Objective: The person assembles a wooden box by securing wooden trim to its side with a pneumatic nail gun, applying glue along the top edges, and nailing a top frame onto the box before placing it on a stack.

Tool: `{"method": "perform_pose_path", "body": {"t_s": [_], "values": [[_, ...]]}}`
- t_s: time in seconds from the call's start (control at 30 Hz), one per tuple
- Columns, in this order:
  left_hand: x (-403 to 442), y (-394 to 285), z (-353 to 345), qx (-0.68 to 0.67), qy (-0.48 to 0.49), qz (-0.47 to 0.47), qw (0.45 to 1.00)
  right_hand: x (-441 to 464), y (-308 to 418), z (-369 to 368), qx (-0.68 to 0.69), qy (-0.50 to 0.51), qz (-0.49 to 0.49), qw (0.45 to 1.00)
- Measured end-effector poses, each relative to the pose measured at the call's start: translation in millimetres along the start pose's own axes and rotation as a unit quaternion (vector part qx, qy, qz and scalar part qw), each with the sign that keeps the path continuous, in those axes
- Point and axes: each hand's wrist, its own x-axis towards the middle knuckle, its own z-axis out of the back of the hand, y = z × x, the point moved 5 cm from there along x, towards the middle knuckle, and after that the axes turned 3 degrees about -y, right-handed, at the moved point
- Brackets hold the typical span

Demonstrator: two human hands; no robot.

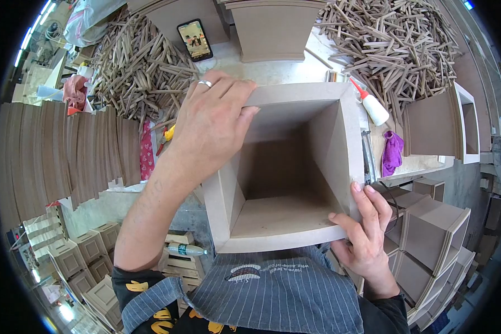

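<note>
A fibreboard box with a pale frame round its open end is tilted toward me, so its hollow inside shows. My left hand, a ring on one finger, grips the far left part of the frame, fingers curled over the edge. At the near right corner, my right hand holds the frame between fingers and thumb. The near edge of the box lies close against my striped apron. Beyond the box's right side are a white glue bottle with a red nozzle and a purple cloth.
Heaps of thin wooden strips lie at the far left and far right. A phone leans between them. Stacked brown panels stand at left. More boxes are piled low on the right, and a plastic bottle lies below left.
</note>
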Motion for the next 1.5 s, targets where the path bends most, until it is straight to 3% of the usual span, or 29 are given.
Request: {"method": "perform_pose_path", "body": {"t_s": [0.07, 0.13, 0.2, 0.27, 0.3, 0.37, 0.43, 0.47, 0.57, 0.73, 0.8, 0.87, 0.9, 0.93, 1.07, 1.2, 1.37, 1.43, 1.5], "values": [[-0.3, -1.5, 1.3, 0.005, 0.012, 0.006, 1.000, 7.2, -6.0, 11.6, 0.092, -0.028, -0.025, 0.995], [-4.8, -3.7, 11.3, -0.003, -0.047, 0.022, 0.999, 4.9, -37.7, 16.8, 0.123, -0.129, -0.063, 0.982], [-18.5, -3.7, 22.5, -0.031, -0.073, 0.071, 0.994, 5.3, -88.6, -9.2, 0.165, -0.181, -0.226, 0.943], [-44.5, 3.7, 28.7, -0.109, -0.117, 0.181, 0.970, -1.4, -145.2, -67.7, 0.098, -0.085, -0.355, 0.926], [-57.7, 2.4, 28.6, -0.106, -0.125, 0.179, 0.970, -14.4, -169.9, -103.5, 0.026, -0.020, -0.342, 0.939], [-93.5, 13.5, 21.5, -0.334, -0.170, 0.343, 0.861, -33.1, -197.7, -156.7, -0.043, 0.077, -0.312, 0.946], [-116.4, 8.9, 16.8, -0.438, -0.163, 0.404, 0.786, -54.5, -230.4, -201.0, -0.112, 0.135, -0.312, 0.934], [-124.5, 6.1, 12.7, -0.482, -0.157, 0.407, 0.760, -70.3, -250.5, -226.3, -0.015, 0.095, -0.360, 0.928], [-138.3, -3.4, 1.1, -0.560, -0.137, 0.436, 0.691, -34.0, -200.7, -193.0, -0.011, 0.042, -0.376, 0.926], [-134.7, -13.8, -3.9, -0.582, -0.115, 0.429, 0.682, -26.5, -207.5, -178.0, 0.036, 0.004, -0.375, 0.926], [-131.1, -15.9, -4.8, -0.590, -0.123, 0.416, 0.681, -24.6, -221.5, -163.7, 0.140, 0.010, -0.417, 0.898], [-130.7, -15.9, -5.3, -0.593, -0.116, 0.416, 0.680, -14.5, -217.2, -121.5, 0.085, 0.035, -0.442, 0.892], [-129.7, -16.5, -5.4, -0.597, -0.114, 0.416, 0.677, -10.6, -224.1, -102.8, 0.038, 0.005, -0.403, 0.915], [-129.1, -17.2, -6.0, -0.604, -0.111, 0.411, 0.674, 5.5, -206.1, -67.5, 0.101, 0.065, -0.506, 0.854], [-128.9, -17.6, -6.3, -0.603, -0.104, 0.418, 0.672, 58.0, -164.6, 30.0, 0.022, 0.075, -0.393, 0.916], [-129.2, -17.5, -7.3, -0.615, -0.107, 0.421, 0.658, 108.2, -109.3, 103.6, 0.077, 0.031, -0.325, 0.942], [-129.4, -18.8, -4.0, -0.618, -0.109, 0.431, 0.648, 151.3, -80.1, 127.9, 0.076, 0.059, -0.262, 0.960], [-129.3, -18.9, -2.6, -0.619, -0.111, 0.435, 0.644, 167.2, -61.9, 124.0, 0.009, 0.123, -0.174, 0.977], [-130.1, -18.4, -2.6, -0.629, -0.109, 0.445, 0.628, 175.9, -59.8, 116.1, 0.016, 0.123, -0.142, 0.982]]}}
